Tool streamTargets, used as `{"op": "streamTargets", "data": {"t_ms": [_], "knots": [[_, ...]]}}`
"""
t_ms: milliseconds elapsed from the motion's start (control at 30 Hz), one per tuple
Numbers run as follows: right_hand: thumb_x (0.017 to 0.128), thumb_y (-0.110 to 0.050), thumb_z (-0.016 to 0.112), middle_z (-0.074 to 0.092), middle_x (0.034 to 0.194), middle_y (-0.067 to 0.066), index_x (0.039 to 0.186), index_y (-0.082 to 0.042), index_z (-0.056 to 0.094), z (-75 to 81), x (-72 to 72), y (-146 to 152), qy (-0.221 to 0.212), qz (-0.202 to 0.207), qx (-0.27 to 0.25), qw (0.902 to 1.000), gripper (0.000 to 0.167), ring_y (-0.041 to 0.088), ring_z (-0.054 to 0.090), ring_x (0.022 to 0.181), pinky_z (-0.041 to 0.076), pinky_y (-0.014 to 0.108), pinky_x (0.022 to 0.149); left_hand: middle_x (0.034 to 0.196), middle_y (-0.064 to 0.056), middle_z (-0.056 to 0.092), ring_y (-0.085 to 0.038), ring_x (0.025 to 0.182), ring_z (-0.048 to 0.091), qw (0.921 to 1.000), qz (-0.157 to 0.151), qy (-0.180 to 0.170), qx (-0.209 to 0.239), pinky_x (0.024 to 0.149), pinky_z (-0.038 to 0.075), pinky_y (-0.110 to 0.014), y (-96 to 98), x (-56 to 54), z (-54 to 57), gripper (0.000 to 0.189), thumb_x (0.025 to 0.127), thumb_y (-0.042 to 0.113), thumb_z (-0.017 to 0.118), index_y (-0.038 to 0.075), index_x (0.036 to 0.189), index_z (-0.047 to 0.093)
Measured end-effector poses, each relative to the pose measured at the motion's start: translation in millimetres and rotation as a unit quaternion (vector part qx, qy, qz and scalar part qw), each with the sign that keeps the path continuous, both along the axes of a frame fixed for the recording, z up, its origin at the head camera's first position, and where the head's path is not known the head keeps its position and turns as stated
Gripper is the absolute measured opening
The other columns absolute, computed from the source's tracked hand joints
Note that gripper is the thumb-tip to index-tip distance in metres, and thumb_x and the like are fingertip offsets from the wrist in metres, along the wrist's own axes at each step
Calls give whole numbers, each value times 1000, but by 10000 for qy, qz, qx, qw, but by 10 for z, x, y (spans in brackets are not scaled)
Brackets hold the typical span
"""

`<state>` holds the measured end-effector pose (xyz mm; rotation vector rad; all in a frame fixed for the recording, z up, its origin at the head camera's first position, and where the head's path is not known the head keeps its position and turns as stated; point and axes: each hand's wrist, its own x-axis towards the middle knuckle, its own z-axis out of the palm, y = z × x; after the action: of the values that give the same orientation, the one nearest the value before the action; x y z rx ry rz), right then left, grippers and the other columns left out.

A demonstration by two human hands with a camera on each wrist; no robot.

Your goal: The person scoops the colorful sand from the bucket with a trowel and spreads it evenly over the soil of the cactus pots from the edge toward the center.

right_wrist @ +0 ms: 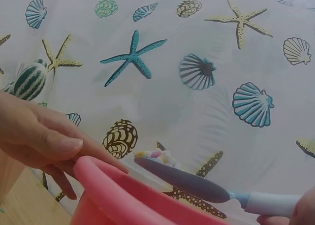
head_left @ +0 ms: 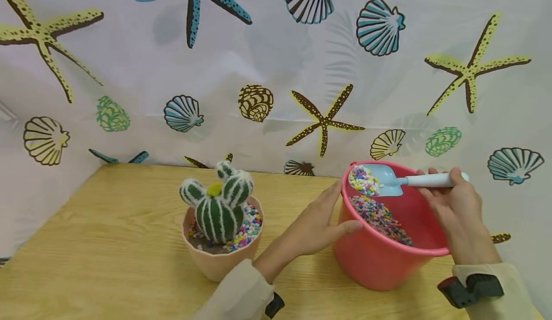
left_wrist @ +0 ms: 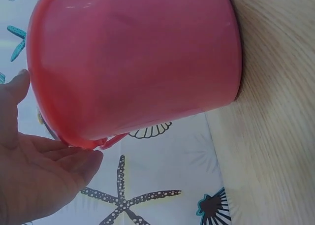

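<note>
My right hand (head_left: 459,210) grips the white handle of a light blue hand shovel (head_left: 390,178), held level over a red bucket (head_left: 379,257). Small multicoloured pebbles (head_left: 363,180) lie heaped in the shovel's blade; more pebbles (head_left: 379,219) cover part of the bucket's inside. Against the bucket's left rim rests my left hand (head_left: 312,229), its thumb and fingers spread out; the left wrist view shows the thumb touching the rim (left_wrist: 34,82). Left of that hand stands a pale pink pot (head_left: 220,265) with a green and white knitted cactus (head_left: 220,212), multicoloured pebbles partly covering the soil around it.
Both pot and bucket stand on a wooden table (head_left: 108,243). Behind it hangs a white cloth (head_left: 258,61) printed with starfish and shells. Dark cameras are strapped to both wrists, over light sleeves (head_left: 241,293).
</note>
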<state>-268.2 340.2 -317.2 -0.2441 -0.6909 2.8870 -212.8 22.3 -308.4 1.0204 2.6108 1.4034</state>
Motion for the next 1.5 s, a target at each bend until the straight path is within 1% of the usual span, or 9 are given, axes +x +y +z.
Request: {"op": "streamTargets", "data": {"t_ms": [167,367,500,533,667,767,900,1167,1500], "knots": [[87,-22,68,42,138,5,126,-37,53,28,11,-37,0,-25,147,9999,44,25,34,136,39,52,104,159,-3,21,-22,145,23,9998,7,106,-144,113,29,-50,-72,52,46,74,96,48,50,18,154,15],[84,-22,71,37,144,3,127,-36,53,36,46,-96,5,-47,348,9994,48,24,32,138,40,51,103,154,-6,33,-23,142,31,9997,150,22,-202,113,31,-46,-183,137,86,62,98,40,50,13,150,30],[84,-24,71,40,140,3,131,-35,49,67,82,-119,-17,0,371,9993,53,23,32,137,38,51,105,152,-10,34,-27,141,32,9993,253,67,-249,113,31,-47,-263,180,96,60,99,39,49,8,148,32],[83,-26,72,42,138,4,131,-34,46,65,83,-117,-12,9,423,9991,56,24,36,135,39,51,104,152,-11,34,-27,141,31,9994,242,93,-249,113,30,-47,-283,187,96,60,99,38,48,8,148,32],[90,-27,61,42,130,4,136,-35,33,390,350,-423,-244,79,290,9992,55,20,35,134,31,48,107,150,-13,36,-29,139,34,9992,257,151,-255,113,31,-47,-361,222,107,60,99,37,49,7,147,32],[95,-28,52,39,127,3,139,-36,26,605,540,-660,-339,175,147,9992,52,18,26,138,23,44,109,147,-14,39,-30,134,41,9988,359,197,-250,109,36,-48,-420,254,110,58,99,37,49,6,146,35],[95,-28,52,39,128,3,139,-37,25,616,579,-724,-344,244,173,9990,53,18,25,139,23,44,110,143,-13,43,-29,129,46,9983,502,210,-210,104,41,-47,-506,318,103,58,99,41,48,6,144,38],[95,-31,51,38,134,3,138,-38,18,603,657,-812,-181,460,430,9979,55,26,37,135,29,43,107,141,-9,46,-25,126,48,9974,665,231,-177,101,44,-46,-661,459,119,54,98,38,51,10,143,39],[95,-31,51,35,137,0,139,-40,21,598,720,-959,-329,792,561,9947,54,20,32,136,28,42,108,140,-5,49,-24,126,49,9941,1038,200,-237,100,43,-50,-931,628,116,54,97,39,53,13,143,41]]}}
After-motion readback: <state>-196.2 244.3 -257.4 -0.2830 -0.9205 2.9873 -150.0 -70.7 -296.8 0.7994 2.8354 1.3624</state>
